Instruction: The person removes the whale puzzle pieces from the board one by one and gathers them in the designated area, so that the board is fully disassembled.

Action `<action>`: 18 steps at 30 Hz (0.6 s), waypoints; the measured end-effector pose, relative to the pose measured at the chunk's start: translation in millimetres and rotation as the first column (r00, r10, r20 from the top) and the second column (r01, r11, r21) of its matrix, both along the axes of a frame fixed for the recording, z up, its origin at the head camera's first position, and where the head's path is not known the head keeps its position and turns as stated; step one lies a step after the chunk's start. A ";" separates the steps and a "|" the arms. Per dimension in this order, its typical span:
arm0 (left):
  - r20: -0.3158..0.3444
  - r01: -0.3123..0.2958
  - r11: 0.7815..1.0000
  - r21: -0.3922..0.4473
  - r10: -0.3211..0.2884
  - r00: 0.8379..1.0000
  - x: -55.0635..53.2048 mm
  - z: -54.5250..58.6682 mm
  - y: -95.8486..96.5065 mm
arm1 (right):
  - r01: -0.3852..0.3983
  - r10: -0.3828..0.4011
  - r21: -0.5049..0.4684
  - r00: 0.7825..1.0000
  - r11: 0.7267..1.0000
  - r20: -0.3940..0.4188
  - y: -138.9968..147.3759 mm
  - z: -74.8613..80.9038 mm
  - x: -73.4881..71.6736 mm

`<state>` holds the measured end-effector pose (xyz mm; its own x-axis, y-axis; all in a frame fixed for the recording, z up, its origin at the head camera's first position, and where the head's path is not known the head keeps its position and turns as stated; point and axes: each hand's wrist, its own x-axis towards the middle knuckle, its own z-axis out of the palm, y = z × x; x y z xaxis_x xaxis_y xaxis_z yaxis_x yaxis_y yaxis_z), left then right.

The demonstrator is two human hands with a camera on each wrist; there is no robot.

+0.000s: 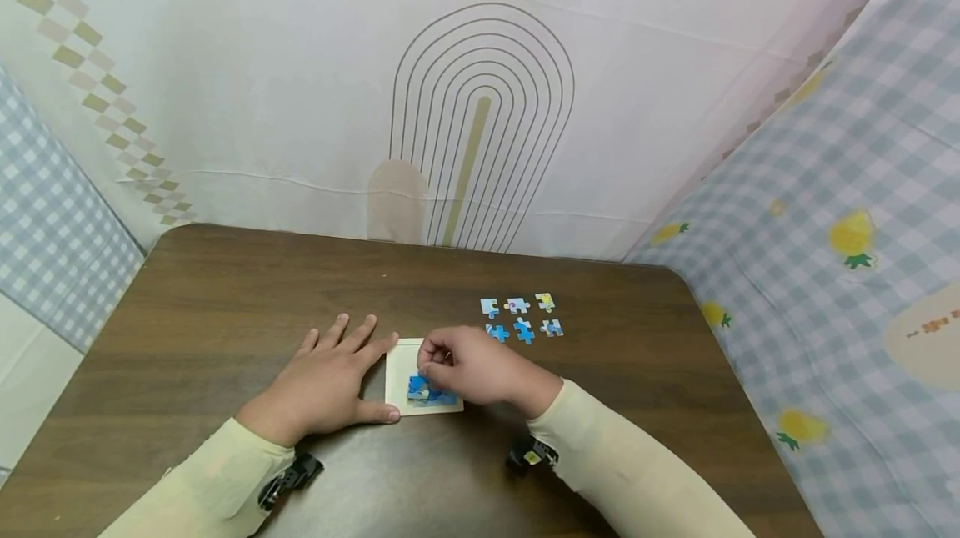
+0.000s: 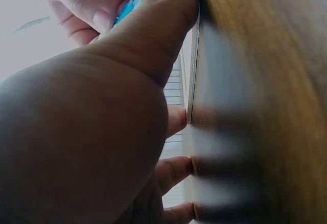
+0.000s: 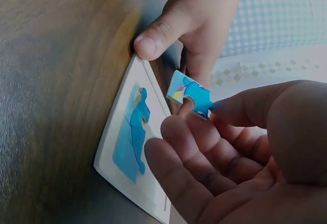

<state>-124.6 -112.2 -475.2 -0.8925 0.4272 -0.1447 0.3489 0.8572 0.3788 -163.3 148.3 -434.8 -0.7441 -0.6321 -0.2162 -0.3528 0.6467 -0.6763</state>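
A small pale square puzzle board [image 1: 397, 361] lies on the brown table in front of the person. My left hand [image 1: 322, 384] rests flat with fingers spread, its thumb and index fingertip at the board's left corners. Over the board, my right hand [image 1: 480, 363] pinches a blue jigsaw piece [image 3: 188, 95] between thumb and fingers. The right wrist view shows this piece tilted and raised off the board, with a bit of yellow and pink on it. Blue fitted pieces [image 3: 134, 139] lie along one side of the board's recess; the rest of the recess shows bare wood.
Several loose jigsaw pieces [image 1: 517, 305] lie in two rows on the table [image 1: 622, 354], beyond the right hand. A patterned white cloth [image 1: 300, 104] hangs behind the table's far edge, and a checked cloth [image 1: 862, 146] hangs on the right.
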 end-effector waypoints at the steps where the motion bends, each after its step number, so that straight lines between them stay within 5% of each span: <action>1: -0.001 0.000 1.000 0.000 0.000 1.000 0.0 0.1 0.0 | 0.005 -0.005 -0.001 1.000 1.000 0.007 1.4 0.4 -0.1; 18: 0.002 -0.003 1.000 0.002 0.003 1.000 0.5 -0.7 0.0 | 0.129 -0.127 0.054 0.991 0.990 -0.034 66.4 2.5 -17.2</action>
